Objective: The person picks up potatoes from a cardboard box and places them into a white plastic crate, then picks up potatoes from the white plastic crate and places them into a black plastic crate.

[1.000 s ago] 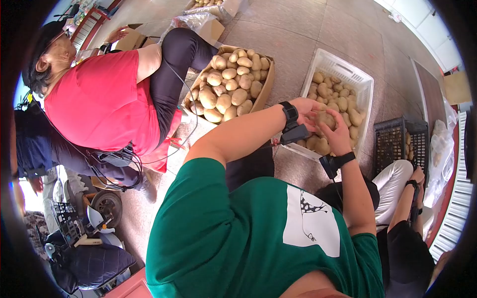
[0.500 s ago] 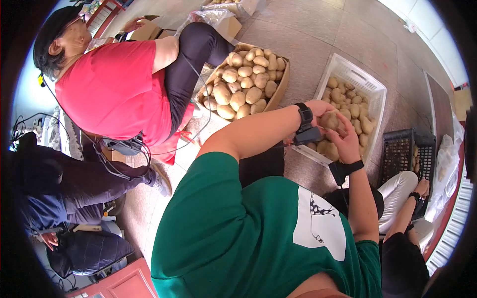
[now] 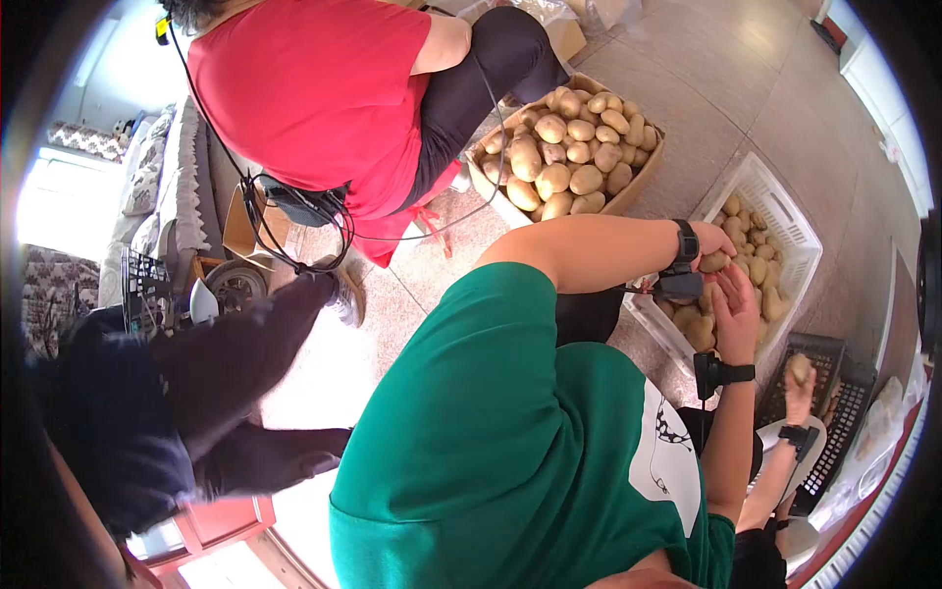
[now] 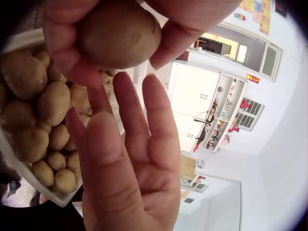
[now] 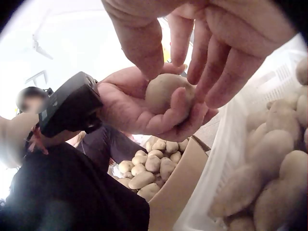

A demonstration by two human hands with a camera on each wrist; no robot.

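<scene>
My left hand holds a brown potato over the near side of a white plastic crate of potatoes. In the left wrist view, the fingers and thumb of that hand curl round the potato at the top. Just below it is my right hand, its fingers spread and holding nothing. From the right wrist, the potato sits in the left palm, with the right hand's fingertips close over it.
A cardboard box heaped with potatoes stands left of the crate, beside a person in a red shirt. To the right, another person's hand holds a potato over a black crate. A cable hangs by the box.
The head view has swung, so the boxes appear further right. My right hand has come off the potato, leaving it in my left. The neighbour's hand has lifted a potato.
</scene>
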